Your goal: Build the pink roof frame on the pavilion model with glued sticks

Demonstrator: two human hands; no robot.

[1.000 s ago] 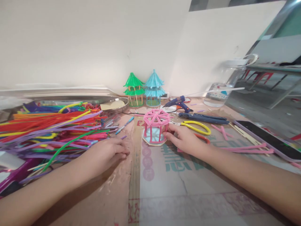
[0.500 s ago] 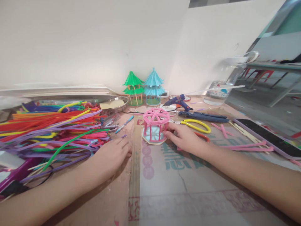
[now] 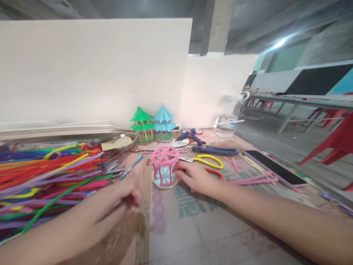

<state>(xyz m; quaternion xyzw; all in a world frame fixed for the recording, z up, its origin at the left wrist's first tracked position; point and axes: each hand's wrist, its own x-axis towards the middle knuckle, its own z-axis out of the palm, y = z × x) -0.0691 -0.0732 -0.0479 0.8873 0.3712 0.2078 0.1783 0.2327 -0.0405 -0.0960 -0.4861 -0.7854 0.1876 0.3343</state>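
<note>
Nearest us, the left hand (image 3: 124, 195) is blurred above the desk (image 3: 118, 248); its fingers are curled, and we cannot tell whether they hold anything. Beyond it, the right hand (image 3: 197, 178) reaches over the printed sheet (image 3: 187, 232), thumb and fingers apparently pinching the right side of the pink frame (image 3: 165, 162), which stands on the sheet in front of us, between the two hands. We judge the step in hand to be steadying this frame. It is best done with a light pinch low on a post, near the base, so that the thin uprights do not bow and the base keeps flat. The frame is upright, its spoked ring facing the ceiling; we take its long axis to be vertical, running from the pale base to the ring, and the round form shows no evident front. Just beyond the right hand we find the scissors (image 3: 198, 158); farther back lie the glue gun (image 3: 187, 134) and, by the wall panel (image 3: 91, 73), the green model (image 3: 142, 127) and blue model (image 3: 164, 126).
</note>
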